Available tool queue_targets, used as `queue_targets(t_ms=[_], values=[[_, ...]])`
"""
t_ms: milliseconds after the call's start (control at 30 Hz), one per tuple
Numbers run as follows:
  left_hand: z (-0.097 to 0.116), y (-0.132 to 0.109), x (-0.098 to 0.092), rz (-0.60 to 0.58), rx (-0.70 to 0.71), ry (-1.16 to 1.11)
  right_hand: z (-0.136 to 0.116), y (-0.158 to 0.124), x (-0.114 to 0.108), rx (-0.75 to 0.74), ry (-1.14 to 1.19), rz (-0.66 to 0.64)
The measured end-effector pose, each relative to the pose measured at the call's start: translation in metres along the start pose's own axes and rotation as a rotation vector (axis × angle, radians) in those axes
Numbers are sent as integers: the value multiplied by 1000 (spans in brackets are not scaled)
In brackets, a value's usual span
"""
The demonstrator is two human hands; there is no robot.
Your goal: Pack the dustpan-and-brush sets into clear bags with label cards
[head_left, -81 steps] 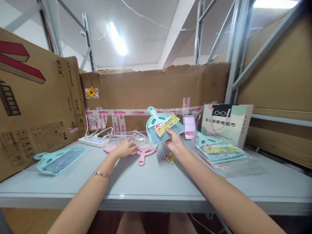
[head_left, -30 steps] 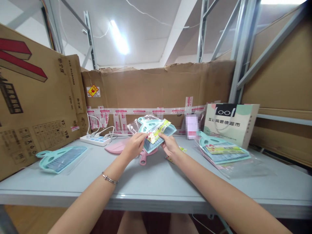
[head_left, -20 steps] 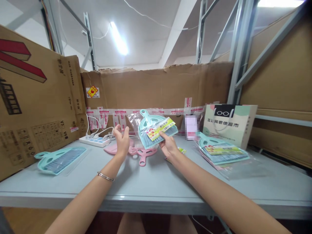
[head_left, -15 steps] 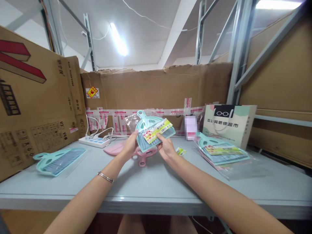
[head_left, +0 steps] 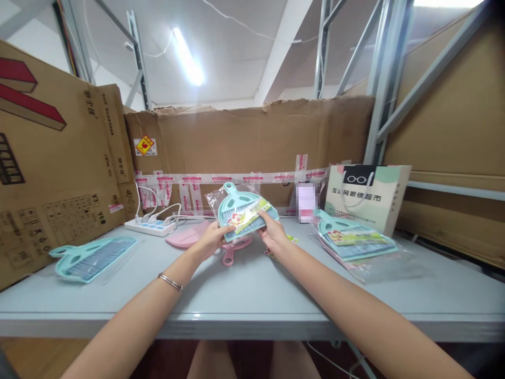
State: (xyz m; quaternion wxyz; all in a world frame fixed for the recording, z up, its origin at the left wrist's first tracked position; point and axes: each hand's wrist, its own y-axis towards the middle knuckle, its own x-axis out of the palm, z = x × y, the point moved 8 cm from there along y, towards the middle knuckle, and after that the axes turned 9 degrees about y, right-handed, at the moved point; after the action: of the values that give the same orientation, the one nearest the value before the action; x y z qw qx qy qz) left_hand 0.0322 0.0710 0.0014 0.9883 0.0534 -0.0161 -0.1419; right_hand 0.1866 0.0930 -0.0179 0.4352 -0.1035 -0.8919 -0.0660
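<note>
A mint-green dustpan and brush set in a clear plastic bag, with a yellow-green label across it, is held up over the table between both hands. My left hand grips its lower left side, the thumb on the front. On its right side my right hand has closed fingers, the thumb pressing the label. Below and behind the set, a pink dustpan and a pink handle lie on the table, partly covered. A small yellow-green label peeks out behind my right hand.
Another green dustpan set lies at the left. Bagged sets are stacked at the right, in front of a paper bag. A power strip with cables sits at the back left. Cardboard boxes wall the table.
The held set has turned slightly and my left hand has slid lower along its edge, its thumb now on the front. The whole view has shifted a little.
</note>
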Motion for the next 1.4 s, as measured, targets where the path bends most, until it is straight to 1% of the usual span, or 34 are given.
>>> queue_targets(t_ms=[100, 133, 233, 300, 367, 400, 433, 467, 500, 567, 600, 667, 700, 767, 800, 833, 900, 967, 1000, 1067, 1167, 1233, 1300, 1400], values=[[0, -1, -2, 4, -11, 2, 0, 2, -7, 38, -75, 33], [0, 0, -4, 15, -15, 1, 1, 3, -7, 63, -109, 21], [-1, 3, -13, 69, -19, -15, 2, 5, -5, 134, -261, -76], [-1, 4, -19, 110, -23, -29, -5, 10, -8, 97, -411, -99], [0, 5, -26, 155, -25, -43, -17, 15, -12, -7, -520, -61], [0, 5, -28, 168, -28, -47, -22, 16, -13, -42, -536, -43], [0, 5, -29, 171, -31, -52, -24, 16, -13, -44, -519, -45], [0, 5, -29, 164, -35, -55, -23, 15, -11, -6, -476, -69], [-1, 5, -28, 152, -44, -55, -18, 14, -7, 64, -415, -113], [-4, 6, -27, 132, -68, -43, -8, 6, 6, 215, -263, -249], [-6, 6, -28, 136, -86, -32, -6, 2, 13, 263, -190, -318], [-10, 7, -31, 166, -129, 8, -5, -2, 21, 288, -100, -404], [-12, 7, -33, 187, -144, 30, -4, -1, 21, 280, -86, -409], [-12, 7, -36, 209, -148, 61, -1, 3, 14, 275, -99, -349], [-11, 6, -35, 196, -145, 69, 2, 6, 9, 279, -114, -301], [-10, 6, -33, 162, -138, 69, 4, 9, 4, 280, -126, -253], [-7, 4, -24, 57, -117, 55, 8, 13, -4, 272, -139, -173], [-4, 2, -17, -33, -89, 49, 10, 14, -8, 254, -145, -129], [-3, 1, -16, -51, -76, 49, 10, 14, -9, 247, -151, -124], [-3, 1, -18, -30, -73, 53, 9, 13, -7, 243, -169, -141], [-6, 4, -28, 49, -110, 72, 8, 11, -2, 268, -164, -192], [-10, 6, -33, 94, -128, 89, 8, 11, -1, 290, -146, -201], [-12, 9, -38, 133, -127, 120, 8, 13, -4, 297, -151, -159], [-12, 11, -42, 202, -105, 203, 7, 16, -11, 263, -161, -72]])
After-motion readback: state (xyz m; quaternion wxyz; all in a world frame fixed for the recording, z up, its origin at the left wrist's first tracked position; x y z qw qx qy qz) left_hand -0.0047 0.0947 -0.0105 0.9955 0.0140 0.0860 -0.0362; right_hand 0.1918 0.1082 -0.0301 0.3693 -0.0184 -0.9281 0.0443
